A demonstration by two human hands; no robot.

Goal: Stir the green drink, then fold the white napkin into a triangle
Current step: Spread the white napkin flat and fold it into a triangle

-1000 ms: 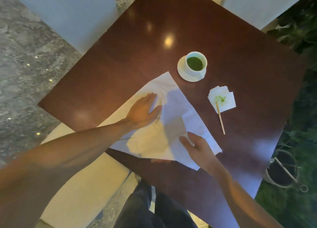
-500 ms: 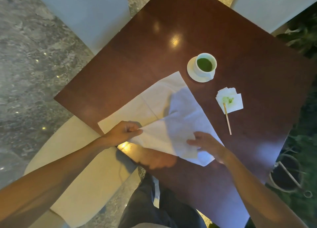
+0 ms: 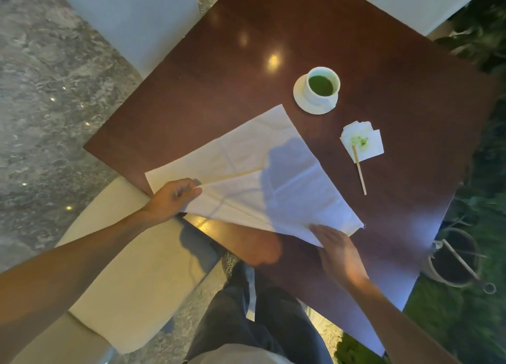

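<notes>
Table: dark wood, carries everything. White napkin lies at the near edge, now partly doubled; half a second ago the flap stood only half over, a second ago the sheet lay flat under the left palm. Fold is under way, diagonal not yet closed, so the triangle is unfinished.

Left hand pinches a napkin corner at the near-left edge, fingers curled round the cloth. Right hand lies flat, fingers straight, pressing the near-right corner.

Cup of green drink sits on its saucer, well apart. Stir stick rests on a stained small tissue: stirring judged done.
</notes>
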